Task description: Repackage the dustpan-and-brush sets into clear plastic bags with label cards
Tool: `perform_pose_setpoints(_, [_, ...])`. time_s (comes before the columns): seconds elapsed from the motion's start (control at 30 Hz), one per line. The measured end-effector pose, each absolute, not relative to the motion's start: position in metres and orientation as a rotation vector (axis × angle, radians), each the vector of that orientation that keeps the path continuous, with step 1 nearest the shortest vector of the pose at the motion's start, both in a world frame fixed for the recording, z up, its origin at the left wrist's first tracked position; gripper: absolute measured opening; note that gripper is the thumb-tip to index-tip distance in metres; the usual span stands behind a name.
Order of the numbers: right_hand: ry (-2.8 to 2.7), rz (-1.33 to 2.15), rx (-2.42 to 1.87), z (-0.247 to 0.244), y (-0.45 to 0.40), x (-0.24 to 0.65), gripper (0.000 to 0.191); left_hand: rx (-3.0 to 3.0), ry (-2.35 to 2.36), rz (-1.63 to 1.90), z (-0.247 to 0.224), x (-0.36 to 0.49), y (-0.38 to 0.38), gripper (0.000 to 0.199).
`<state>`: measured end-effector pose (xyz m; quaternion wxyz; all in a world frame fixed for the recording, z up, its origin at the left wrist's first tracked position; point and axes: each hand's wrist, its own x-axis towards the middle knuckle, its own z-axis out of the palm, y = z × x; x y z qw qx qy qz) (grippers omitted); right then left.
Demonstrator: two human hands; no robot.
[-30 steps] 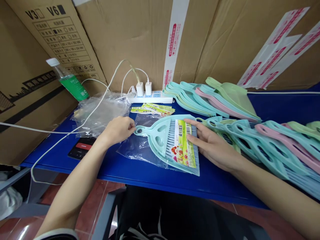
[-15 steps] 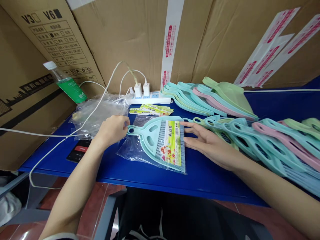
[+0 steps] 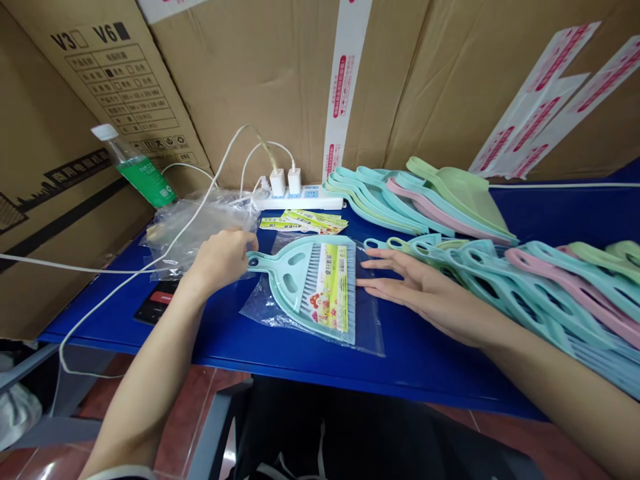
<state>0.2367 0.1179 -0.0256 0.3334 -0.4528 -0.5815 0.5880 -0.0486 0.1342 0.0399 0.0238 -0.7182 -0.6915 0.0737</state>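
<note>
A light-blue dustpan [image 3: 290,277] with a grey-blue brush [image 3: 351,287] and a yellow-green label card [image 3: 335,287] lies flat at the middle of the blue table. Clear plastic bag [image 3: 369,327] film shows around and past its bristle end. My left hand [image 3: 225,257] is closed on the end of the dustpan's handle. On the other side, my right hand [image 3: 415,283] has its fingers stretched out, the tips at the bristle edge and over the bag.
Dustpans [image 3: 430,200] and brushes [image 3: 540,280] in blue, green and pink lie in rows at the right. Behind are label cards [image 3: 305,221] and a power strip [image 3: 300,200]. Plastic bags [image 3: 200,217], a bottle [image 3: 145,180], a phone [image 3: 155,303] and a white cable [image 3: 185,230] are left.
My left hand has moved slightly left with the dustpan, brush and label. More of the bag now shows beyond the bristles, and its edge lies further right.
</note>
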Motion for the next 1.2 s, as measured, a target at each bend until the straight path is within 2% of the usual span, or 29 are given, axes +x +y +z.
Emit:
perform_pose_setpoints(0.37, [-1.594,1.540,-1.161,-0.020,0.118,0.237,0.048,-2.118,-2.137,0.324,0.042,-0.051,0.136,0.037])
perform_pose_setpoints(0.53, [-1.701,1.519,-1.157,-0.020,0.119,0.239,0.051,-2.212,-2.074,0.209,0.035,-0.042,0.134,0.045])
perform_pose_setpoints(0.63, [-1.782,1.478,-1.130,-0.019,0.119,0.240,0.055,-2.366,-1.979,0.119,0.029,-0.035,0.134,0.040])
perform_pose_setpoints(0.87, [-1.894,1.405,-1.107,-0.020,0.121,0.241,0.053,-2.329,-2.015,0.306,0.023,-0.030,0.133,0.034])
perform_pose_setpoints(1.07, [-2.034,1.209,-1.138,-0.019,0.129,0.244,0.047,-2.445,-1.952,0.293,0.023,-0.030,0.131,0.029])
perform_pose_setpoints(1.2, [-2.311,0.864,-1.221,-0.002,0.137,0.235,0.038,-2.485,-1.967,0.274,0.022,-0.030,0.131,0.027])
